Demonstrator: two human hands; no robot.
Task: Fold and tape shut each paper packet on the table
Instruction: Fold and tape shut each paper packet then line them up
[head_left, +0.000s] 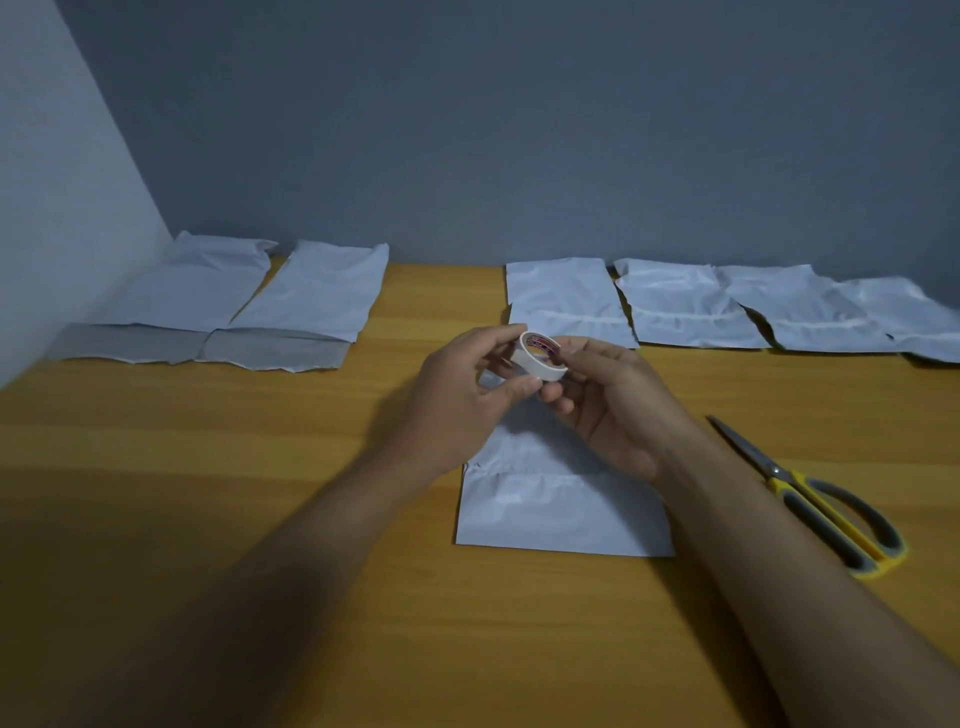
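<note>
Above the middle of the wooden table (208, 519): one roll of white tape (543, 357), held up between both hands, the left hand (462, 395) pinching its near rim with thumb and forefinger, the right hand (618, 410) curled round its far side. Directly beneath the hands, one white paper packet (561, 509) lying flat; along the far edge by the grey wall (519, 130), two packets at left (249, 301) with grey flaps opened toward the viewer, and four overlapping packets at right (691, 312). At right of the near packet, apart from it: yellow-and-grey scissors (826, 509), blades closed, points away from the viewer.
</note>
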